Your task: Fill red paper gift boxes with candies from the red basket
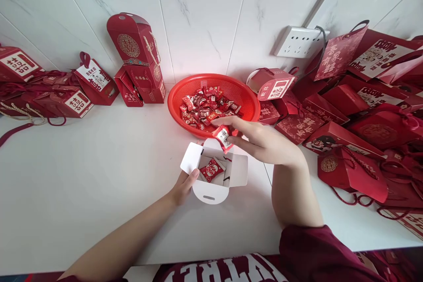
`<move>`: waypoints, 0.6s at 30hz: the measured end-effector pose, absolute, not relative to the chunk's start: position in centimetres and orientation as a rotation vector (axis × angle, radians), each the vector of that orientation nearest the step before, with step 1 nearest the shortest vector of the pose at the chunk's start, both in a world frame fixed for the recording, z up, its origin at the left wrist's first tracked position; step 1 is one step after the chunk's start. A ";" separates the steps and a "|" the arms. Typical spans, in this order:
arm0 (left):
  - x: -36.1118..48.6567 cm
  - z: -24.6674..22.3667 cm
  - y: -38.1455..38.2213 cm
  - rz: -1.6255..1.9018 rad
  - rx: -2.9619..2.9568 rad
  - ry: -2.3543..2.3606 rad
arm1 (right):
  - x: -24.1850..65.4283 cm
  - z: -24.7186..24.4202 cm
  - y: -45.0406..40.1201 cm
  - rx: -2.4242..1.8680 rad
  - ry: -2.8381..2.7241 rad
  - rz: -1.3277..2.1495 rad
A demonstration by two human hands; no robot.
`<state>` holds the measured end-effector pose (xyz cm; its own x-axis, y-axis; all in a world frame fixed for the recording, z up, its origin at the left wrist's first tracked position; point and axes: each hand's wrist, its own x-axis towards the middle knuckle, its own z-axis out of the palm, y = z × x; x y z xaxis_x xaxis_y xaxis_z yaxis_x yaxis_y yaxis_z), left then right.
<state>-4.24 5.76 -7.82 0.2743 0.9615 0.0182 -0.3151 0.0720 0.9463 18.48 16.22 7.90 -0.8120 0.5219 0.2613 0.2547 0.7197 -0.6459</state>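
My left hand [185, 185] grips the left side of a small gift box [210, 194], its thumb on the wall near the left flap. The box stands with its white inside flaps spread, and a red wrapped candy [212, 169] lies in it. Above the box's back edge, my right hand [256, 139] pinches a red-and-white wrapped candy [223, 136] between thumb and fingers. Just behind is a red plastic basket [176, 88] holding many red wrapped candies [205, 105]. Part of its near rim is hidden by my right hand.
Red gift boxes [350, 167] are heaped along the right side. More boxes [76, 101] stand at the left, and a taller stack [132, 48] leans by the tiled wall. A white power strip [299, 42] with a cable is on the wall. The white counter [99, 172] spreads out at left.
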 end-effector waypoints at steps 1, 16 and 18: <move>-4.2 -7.9 5.8 1.115 1.062 0.786 | 18.5 8.0 16.2 -0.573 -2.532 0.915; -4.1 -7.8 5.8 1.131 1.041 0.761 | 16.2 6.7 16.1 -0.658 -2.748 1.189; -4.0 -7.9 5.8 1.148 1.046 0.759 | 16.3 6.5 16.2 -0.671 -2.800 1.227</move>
<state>-4.02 5.83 -7.85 0.2662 0.9634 0.0311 -0.3483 0.0660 0.9351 16.29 16.19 6.48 -0.9082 0.3877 -0.1578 0.3788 0.6008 -0.7039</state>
